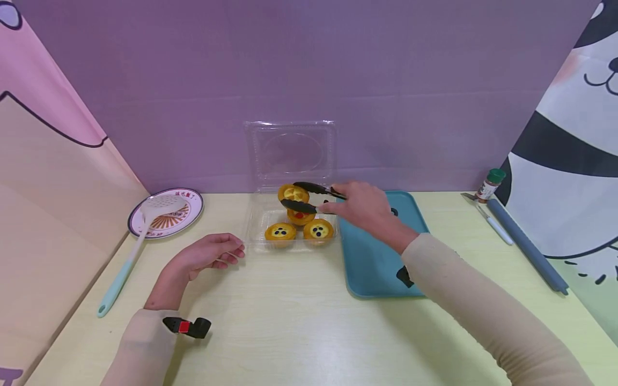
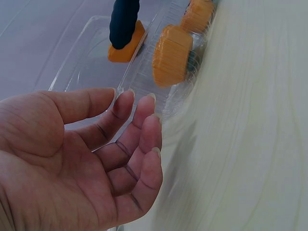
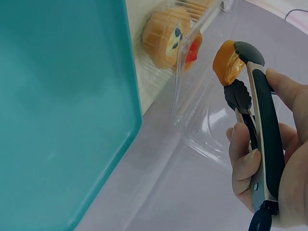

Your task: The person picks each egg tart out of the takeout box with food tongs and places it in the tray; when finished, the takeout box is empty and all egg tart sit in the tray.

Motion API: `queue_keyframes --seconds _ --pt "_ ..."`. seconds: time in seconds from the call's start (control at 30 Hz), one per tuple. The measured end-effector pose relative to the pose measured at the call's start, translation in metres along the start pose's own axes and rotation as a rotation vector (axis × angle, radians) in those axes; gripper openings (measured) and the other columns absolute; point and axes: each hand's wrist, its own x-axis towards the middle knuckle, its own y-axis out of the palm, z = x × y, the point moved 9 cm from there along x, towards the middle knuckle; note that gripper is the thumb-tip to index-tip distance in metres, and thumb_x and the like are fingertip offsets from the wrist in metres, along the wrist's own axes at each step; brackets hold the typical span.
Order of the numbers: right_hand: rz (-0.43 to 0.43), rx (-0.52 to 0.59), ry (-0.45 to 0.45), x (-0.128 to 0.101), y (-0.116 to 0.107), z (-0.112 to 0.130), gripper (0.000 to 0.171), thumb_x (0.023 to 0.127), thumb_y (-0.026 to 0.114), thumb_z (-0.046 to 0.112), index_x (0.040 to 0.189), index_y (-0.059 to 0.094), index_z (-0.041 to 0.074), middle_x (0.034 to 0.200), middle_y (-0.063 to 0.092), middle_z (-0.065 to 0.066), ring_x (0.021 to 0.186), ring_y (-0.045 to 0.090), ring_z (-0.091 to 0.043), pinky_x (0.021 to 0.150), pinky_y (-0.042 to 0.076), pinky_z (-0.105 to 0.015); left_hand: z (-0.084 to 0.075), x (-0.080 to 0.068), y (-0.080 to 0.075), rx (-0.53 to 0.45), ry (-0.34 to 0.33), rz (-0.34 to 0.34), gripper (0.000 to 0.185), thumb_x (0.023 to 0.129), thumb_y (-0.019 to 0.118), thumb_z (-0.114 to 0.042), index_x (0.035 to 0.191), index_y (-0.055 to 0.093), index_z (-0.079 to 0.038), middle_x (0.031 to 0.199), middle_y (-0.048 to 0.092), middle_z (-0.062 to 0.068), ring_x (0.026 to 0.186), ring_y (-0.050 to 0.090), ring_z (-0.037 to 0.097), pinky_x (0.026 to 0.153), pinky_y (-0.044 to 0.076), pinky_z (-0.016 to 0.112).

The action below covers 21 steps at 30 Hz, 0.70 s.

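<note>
Tongs (image 1: 309, 197) are gripped by right hand (image 1: 367, 209), a tart (image 1: 293, 193) pinched at its 9 o'clock; left hand (image 1: 207, 254) rests open on table (image 1: 289, 321).

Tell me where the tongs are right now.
In the head view the tongs sit centre, gripped by the right hand, holding a tart over the clear box, left of the teal tray.

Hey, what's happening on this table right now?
A person is working over a clear plastic clamshell box of small tarts. The right hand grips black tongs, whose tips clamp one yellow tart held above the box. Three more tarts sit inside it. The left hand rests open on the table beside the box, holding nothing. A teal tray lies just to the right of the box.
</note>
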Motion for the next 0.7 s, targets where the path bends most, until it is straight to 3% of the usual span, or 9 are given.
queue_keyframes --seconds 0.17,0.33,0.4,0.57,0.7 --pt "-0.013 0.004 0.013 -0.005 -0.010 -0.007 0.076 0.084 0.064 0.070 0.147 0.052 0.029 0.141 0.061 -0.004 0.057 0.054 -0.022 0.043 0.034 -0.032 -0.001 -0.001 0.000 0.006 0.001 -0.002 0.039 0.105 0.050 -0.031 0.125 0.056 0.002 0.107 0.068 0.004 0.093 0.063 0.016 0.081 0.052 0.030" --pt "-0.021 0.049 0.031 -0.011 -0.019 -0.018 0.077 0.085 0.066 0.068 0.148 0.050 0.027 0.110 0.072 -0.008 0.049 0.041 -0.021 0.043 0.027 -0.031 -0.001 -0.001 0.001 0.006 -0.003 -0.002 0.040 0.105 0.051 -0.032 0.126 0.056 0.002 0.108 0.068 0.004 0.094 0.063 0.016 0.081 0.052 0.031" --pt "-0.023 0.067 0.035 -0.013 -0.021 -0.023 0.076 0.085 0.066 0.067 0.148 0.050 0.026 0.109 0.072 -0.009 0.049 0.041 -0.020 0.044 0.027 -0.031 -0.001 -0.001 0.001 0.009 -0.003 -0.002 0.040 0.105 0.051 -0.032 0.126 0.056 0.002 0.109 0.068 0.005 0.094 0.063 0.016 0.082 0.052 0.031" --pt "-0.028 0.080 0.054 -0.020 -0.027 -0.039 0.077 0.086 0.066 0.066 0.148 0.050 0.024 0.144 0.059 -0.009 0.060 0.054 -0.020 0.045 0.035 -0.032 0.000 0.000 0.000 0.011 -0.004 -0.003 0.040 0.105 0.051 -0.032 0.126 0.056 0.002 0.108 0.068 0.004 0.094 0.063 0.016 0.081 0.052 0.031" --pt "-0.040 0.087 0.077 -0.025 -0.031 -0.054 0.079 0.084 0.067 0.066 0.148 0.050 0.023 0.143 0.059 -0.010 0.064 0.056 -0.022 0.047 0.037 -0.032 0.000 0.001 0.000 0.007 -0.006 -0.004 0.040 0.105 0.051 -0.031 0.126 0.055 0.002 0.105 0.067 0.002 0.092 0.062 0.015 0.081 0.052 0.030"
